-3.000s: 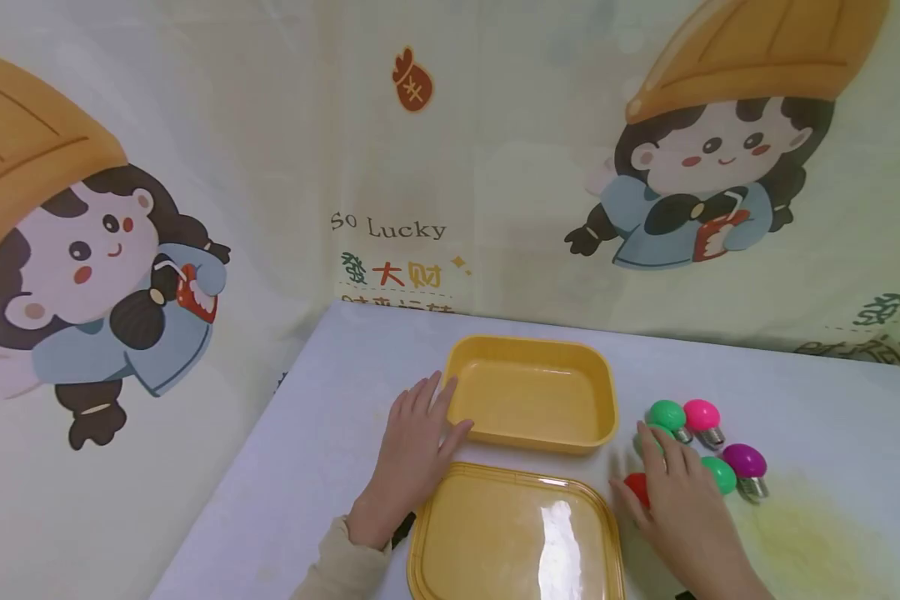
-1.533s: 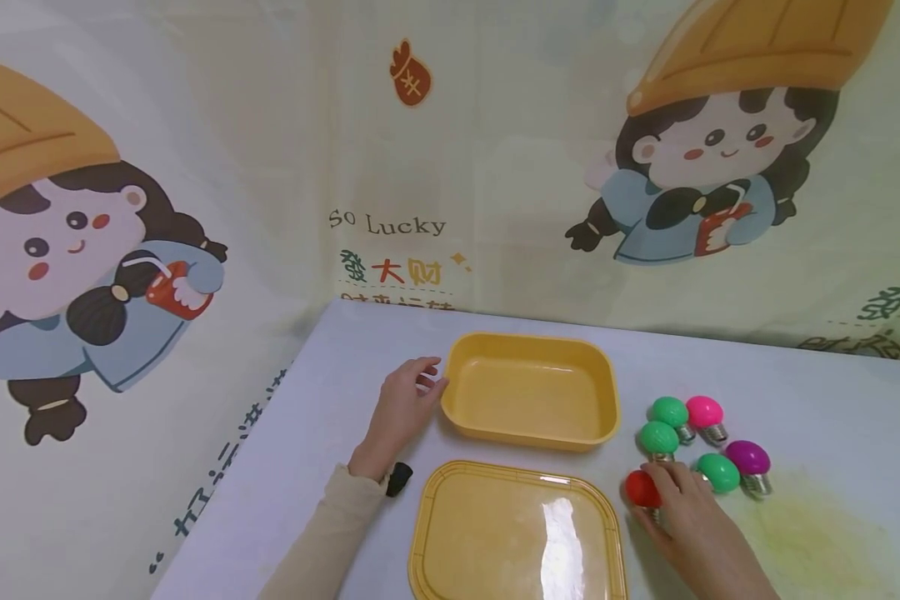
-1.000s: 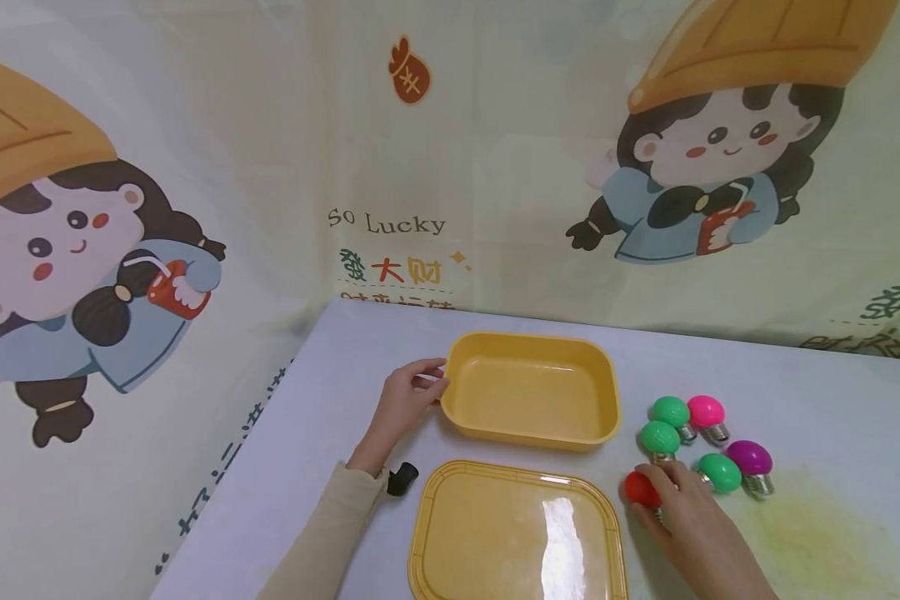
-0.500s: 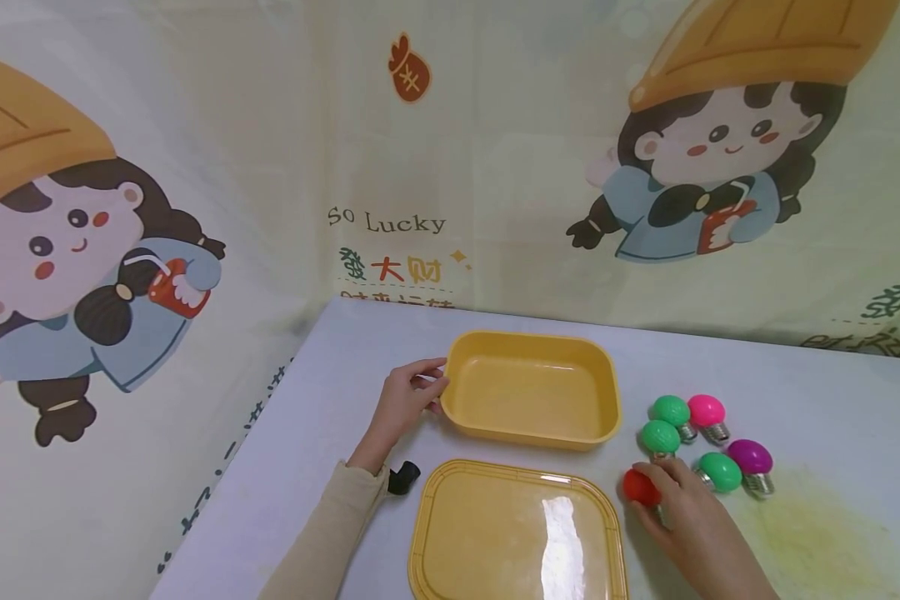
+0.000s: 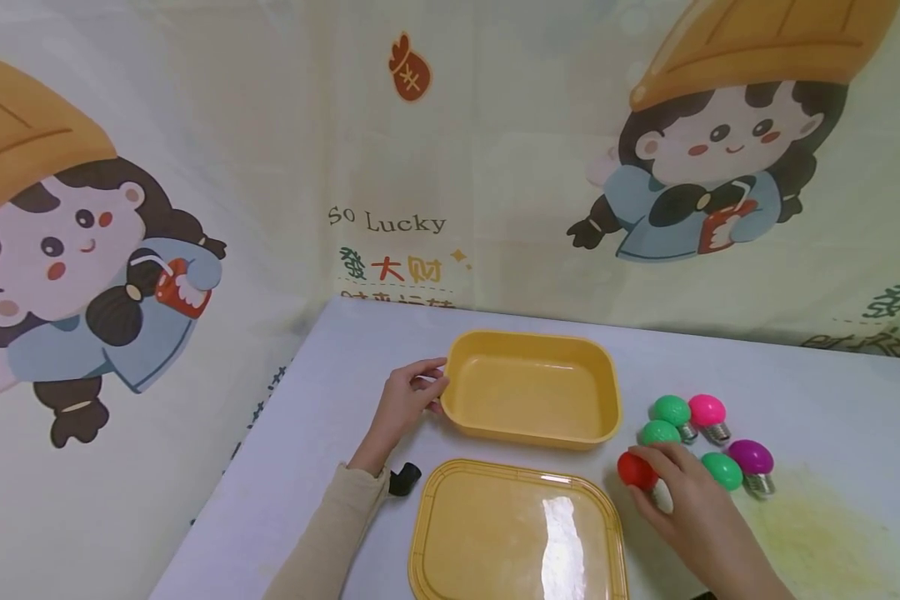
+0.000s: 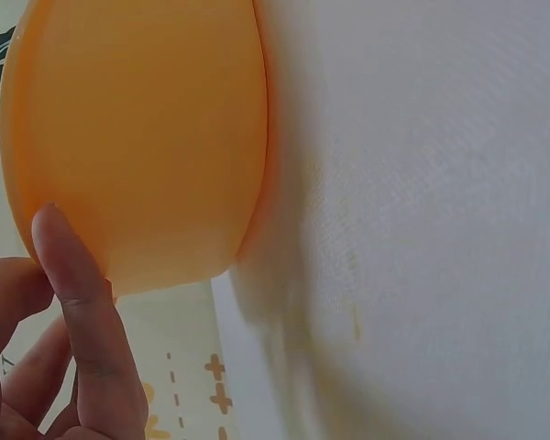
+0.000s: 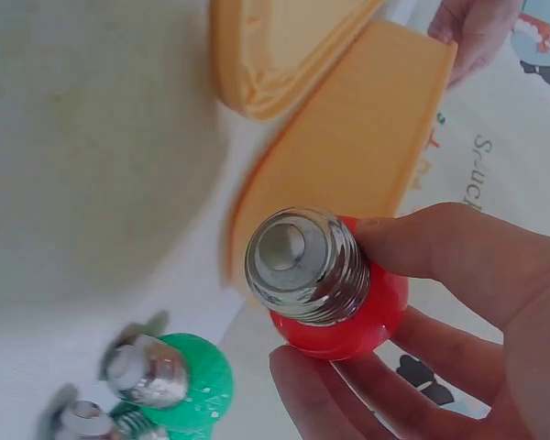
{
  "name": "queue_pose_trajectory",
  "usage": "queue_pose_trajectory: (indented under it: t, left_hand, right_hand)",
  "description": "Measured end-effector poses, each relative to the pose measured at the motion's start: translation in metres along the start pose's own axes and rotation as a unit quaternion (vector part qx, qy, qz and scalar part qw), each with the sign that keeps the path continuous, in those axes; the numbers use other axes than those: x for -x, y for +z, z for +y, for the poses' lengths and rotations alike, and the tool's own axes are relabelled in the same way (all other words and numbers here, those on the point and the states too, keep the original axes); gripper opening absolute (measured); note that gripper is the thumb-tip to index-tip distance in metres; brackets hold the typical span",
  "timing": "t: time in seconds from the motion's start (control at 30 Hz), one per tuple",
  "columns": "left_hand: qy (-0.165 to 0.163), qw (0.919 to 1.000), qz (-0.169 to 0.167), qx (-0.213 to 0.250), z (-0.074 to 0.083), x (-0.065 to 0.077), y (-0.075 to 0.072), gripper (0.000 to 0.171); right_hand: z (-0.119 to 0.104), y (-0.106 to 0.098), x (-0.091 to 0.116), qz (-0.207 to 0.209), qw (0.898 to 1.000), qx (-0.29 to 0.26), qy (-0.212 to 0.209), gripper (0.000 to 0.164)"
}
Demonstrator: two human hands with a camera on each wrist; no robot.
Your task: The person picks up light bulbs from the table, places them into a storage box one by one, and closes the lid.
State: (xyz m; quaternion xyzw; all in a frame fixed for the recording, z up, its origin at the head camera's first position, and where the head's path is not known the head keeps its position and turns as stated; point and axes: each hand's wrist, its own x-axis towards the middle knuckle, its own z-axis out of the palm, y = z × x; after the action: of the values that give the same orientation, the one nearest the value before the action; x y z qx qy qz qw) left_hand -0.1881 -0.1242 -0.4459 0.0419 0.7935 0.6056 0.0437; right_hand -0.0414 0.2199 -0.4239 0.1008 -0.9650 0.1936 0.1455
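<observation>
On the counter, a yellow tub stands behind a yellow lid. The left hand touches the tub's left end; whether it grips, I cannot tell. The right hand pinches a red light bulb beside the lid, near green, pink and purple bulbs.

The sleeved left forearm reaches forward; at its end the left hand bends inward, fingers flexed, thumb and index fingertip close together. The right hand angles forward and leftward, thumb opposing curled fingers in a pinch.
</observation>
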Motion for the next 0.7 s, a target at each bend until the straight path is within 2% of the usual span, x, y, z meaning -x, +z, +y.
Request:
queue_pose_trajectory:
  t: [0.23,0.33,0.4,0.53,0.6,0.7]
  left_hand:
    - [0.002,1.0000,-0.002,0.006,-0.001,0.001,-0.001,0.037]
    - [0.002,1.0000,0.002,0.006,-0.001,0.002,-0.001,0.037]
    - [0.001,1.0000,0.004,0.006,-0.002,0.002,-0.001,0.037]
    - [0.002,0.9999,0.006,0.009,-0.002,0.002,0.000,0.038]
    - [0.004,0.9999,0.007,0.011,-0.002,0.002,0.001,0.038]
    - [0.007,0.9999,0.008,0.012,-0.002,0.002,0.001,0.040]
  right_hand:
    - [-0.004,-0.003,-0.005,0.046,0.998,-0.007,-0.045,0.049]
    - [-0.006,-0.003,-0.007,0.061,0.996,-0.009,-0.068,0.040]
    - [-0.006,-0.004,-0.008,0.068,0.994,-0.009,-0.079,0.041]
    - [-0.008,-0.005,-0.013,0.068,0.994,-0.010,-0.083,0.042]
    - [-0.009,-0.006,-0.015,0.069,0.994,-0.014,-0.084,0.054]
    - [-0.010,-0.007,-0.019,0.077,0.993,-0.017,-0.089,0.045]
